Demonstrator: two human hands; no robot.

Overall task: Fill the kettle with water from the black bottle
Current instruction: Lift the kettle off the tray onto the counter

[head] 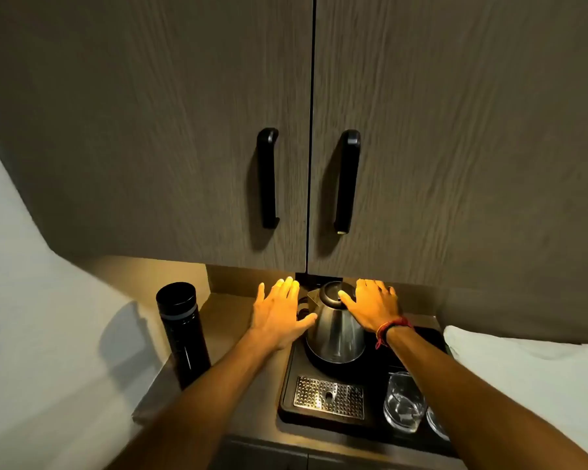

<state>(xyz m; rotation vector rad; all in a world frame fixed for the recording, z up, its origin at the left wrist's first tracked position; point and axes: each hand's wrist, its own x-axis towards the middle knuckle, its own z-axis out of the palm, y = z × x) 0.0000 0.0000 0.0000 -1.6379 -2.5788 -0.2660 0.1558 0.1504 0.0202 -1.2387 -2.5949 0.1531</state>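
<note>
My left hand (pixel 276 317) and right hand (pixel 370 308) flank the steel kettle (pixel 335 329), fingers spread, gripping nothing; next I judge its lid must open before fetching the black bottle (pixel 183 334).

Wood-grain cabinet doors (pixel 150 130), black handles (pixel 268 178), warm under-cabinet light.

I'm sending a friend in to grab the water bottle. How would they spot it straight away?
Under the two grey-brown wooden cupboard doors runs a narrow counter. At its left end, off the black tray, stands the tall black cylindrical bottle, upright and capped. It is the only tall matte black item; the kettle is shiny steel.
</note>
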